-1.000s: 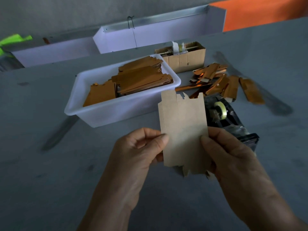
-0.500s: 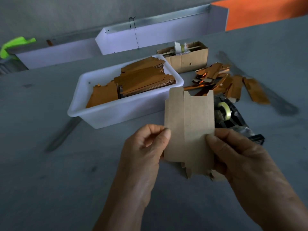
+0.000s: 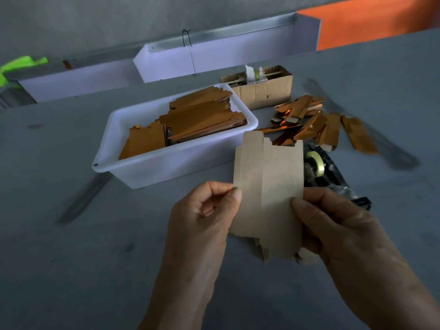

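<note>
The person holds a flat brown card [image 3: 269,194] up in the air, over the counter [image 3: 71,270] and in front of the white tub [image 3: 181,167]. The left hand [image 3: 202,222] pinches the card's left edge, with thumb and fingers [image 3: 234,201] pressed tight on it. The right hand [image 3: 338,229] grips the right edge. Its thumb is on the front and its other fingers are hidden behind.

The card looks like a box not yet folded up, with little flaps at top and bottom. What could go wrong? If the hands bend it in the wrong spot, it may crease where there is no fold line, and the box would come out crooked. The bottom flaps look bent and ragged — a hard tug could tear one. The hands hold only the edges, so the card could slip out and drop on the counter. The tape holder [image 3: 326,172] sits just behind the right hand — a quick move could bump it, or knock the shiny orange pile [image 3: 309,125] near it.
</note>
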Tool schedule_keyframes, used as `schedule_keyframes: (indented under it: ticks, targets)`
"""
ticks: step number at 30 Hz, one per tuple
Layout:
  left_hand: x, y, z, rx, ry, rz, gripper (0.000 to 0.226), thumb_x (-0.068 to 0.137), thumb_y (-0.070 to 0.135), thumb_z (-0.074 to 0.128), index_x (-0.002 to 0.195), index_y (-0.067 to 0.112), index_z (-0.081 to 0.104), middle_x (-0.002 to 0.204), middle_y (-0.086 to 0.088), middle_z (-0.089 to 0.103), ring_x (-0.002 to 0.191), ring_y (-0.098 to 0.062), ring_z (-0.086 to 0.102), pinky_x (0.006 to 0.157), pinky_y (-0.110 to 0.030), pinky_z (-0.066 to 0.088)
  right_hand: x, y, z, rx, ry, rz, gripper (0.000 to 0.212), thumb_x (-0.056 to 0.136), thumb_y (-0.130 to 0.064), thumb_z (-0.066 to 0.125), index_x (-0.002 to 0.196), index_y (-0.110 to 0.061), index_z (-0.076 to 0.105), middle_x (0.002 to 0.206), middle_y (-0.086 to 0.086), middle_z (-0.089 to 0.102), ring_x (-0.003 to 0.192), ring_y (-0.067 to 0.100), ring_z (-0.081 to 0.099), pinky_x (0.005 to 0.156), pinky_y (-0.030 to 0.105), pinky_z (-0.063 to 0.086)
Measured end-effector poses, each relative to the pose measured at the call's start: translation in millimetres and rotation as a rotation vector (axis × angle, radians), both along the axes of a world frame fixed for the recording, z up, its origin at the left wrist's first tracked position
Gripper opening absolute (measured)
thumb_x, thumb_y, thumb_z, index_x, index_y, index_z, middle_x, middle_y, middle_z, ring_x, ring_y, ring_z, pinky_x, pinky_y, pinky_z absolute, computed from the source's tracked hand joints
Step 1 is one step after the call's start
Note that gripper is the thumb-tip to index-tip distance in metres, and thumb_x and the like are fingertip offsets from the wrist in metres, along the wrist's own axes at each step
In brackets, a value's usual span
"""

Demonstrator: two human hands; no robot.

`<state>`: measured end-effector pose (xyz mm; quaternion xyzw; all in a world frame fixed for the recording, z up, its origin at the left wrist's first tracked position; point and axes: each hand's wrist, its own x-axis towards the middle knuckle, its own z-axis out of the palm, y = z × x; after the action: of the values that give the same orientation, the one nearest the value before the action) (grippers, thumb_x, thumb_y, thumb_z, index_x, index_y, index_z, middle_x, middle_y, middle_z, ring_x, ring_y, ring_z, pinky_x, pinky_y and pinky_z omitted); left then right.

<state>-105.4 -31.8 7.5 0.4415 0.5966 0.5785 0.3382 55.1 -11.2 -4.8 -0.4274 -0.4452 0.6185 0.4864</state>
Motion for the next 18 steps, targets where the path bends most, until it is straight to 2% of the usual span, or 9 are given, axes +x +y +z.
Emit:
schedule_keyframes:
  ticks: [2, 7, 11, 13, 16, 17, 18]
  targets:
    - [0.1, -0.8, 0.0, 0.009, -0.018, 0.005, 0.007, 0.079, 0.024, 0.070, 0.076, 0.029, 0.074, 0.069, 0.004, 0.071, 0.066, -0.008, 0.061, 0.064, -0.028, 0.049, -1.4, 0.5, -0.9, 0.007, -0.021, -0.030, 0.019, 0.073, -0.026, 0.059, 0.083, -0.021, 0.074, 0.085, 0.003, 0.074, 0.076, 0.015, 0.070, 0.060, 0.024, 0.057]
    - [2.8, -1.3, 4.9, 0.037, 0.016, 0.026, 0.014, 0.080, 0.019, 0.071, 0.078, 0.032, 0.075, 0.064, 0.007, 0.069, 0.060, -0.003, 0.060, 0.057, -0.016, 0.048, -4.9, 0.9, -1.7, 0.031, -0.068, -0.075, 0.017, 0.084, -0.018, 0.059, 0.083, -0.025, 0.074, 0.081, 0.004, 0.074, 0.078, 0.019, 0.069, 0.067, 0.029, 0.059]
    - [4.5, 0.1, 7.6, -0.032, -0.092, -0.037, 0.008, 0.072, 0.027, 0.079, 0.076, 0.033, 0.075, 0.067, 0.007, 0.071, 0.060, -0.001, 0.061, 0.055, -0.012, 0.046, -2.9, 1.6, 0.3, 0.038, -0.077, -0.060, 0.019, 0.073, -0.029, 0.060, 0.084, -0.023, 0.074, 0.082, 0.002, 0.074, 0.078, 0.018, 0.069, 0.069, 0.031, 0.057]
    - [4.9, 0.0, 9.0, -0.090, -0.133, -0.127, 0.010, 0.069, 0.032, 0.073, 0.078, 0.030, 0.076, 0.072, 0.004, 0.073, 0.064, -0.005, 0.064, 0.059, -0.016, 0.048, -2.9, 0.9, 1.7, 0.030, -0.067, -0.042, 0.024, 0.069, -0.033, 0.059, 0.085, -0.022, 0.074, 0.083, 0.004, 0.073, 0.078, 0.018, 0.068, 0.069, 0.032, 0.058]
    - [5.8, -0.7, 8.9, -0.146, -0.129, -0.231, 0.022, 0.069, 0.036, 0.070, 0.087, 0.025, 0.077, 0.086, -0.003, 0.076, 0.084, -0.021, 0.072, 0.078, -0.035, 0.057, -4.7, -1.5, 4.0, 0.020, -0.074, -0.016, 0.029, 0.065, -0.036, 0.060, 0.085, -0.021, 0.073, 0.083, 0.012, 0.070, 0.074, 0.015, 0.063, 0.066, 0.030, 0.058]
    - [6.2, -0.5, 8.4, -0.146, -0.098, -0.227, 0.024, 0.069, 0.038, 0.071, 0.089, 0.026, 0.077, 0.088, -0.003, 0.076, 0.088, -0.023, 0.071, 0.082, -0.038, 0.057, -5.2, -2.2, 4.9, 0.020, -0.082, -0.018, 0.029, 0.064, -0.037, 0.060, 0.085, -0.021, 0.073, 0.084, 0.013, 0.069, 0.072, 0.014, 0.062, 0.065, 0.029, 0.058]
    - [6.6, 0.0, 7.9, -0.138, -0.074, -0.215, 0.024, 0.069, 0.039, 0.072, 0.089, 0.027, 0.076, 0.087, -0.002, 0.076, 0.088, -0.020, 0.071, 0.079, -0.033, 0.058, -5.7, -2.5, 5.3, 0.026, -0.098, -0.024, 0.030, 0.063, -0.037, 0.060, 0.084, -0.021, 0.073, 0.083, 0.014, 0.069, 0.071, 0.014, 0.061, 0.066, 0.030, 0.057]
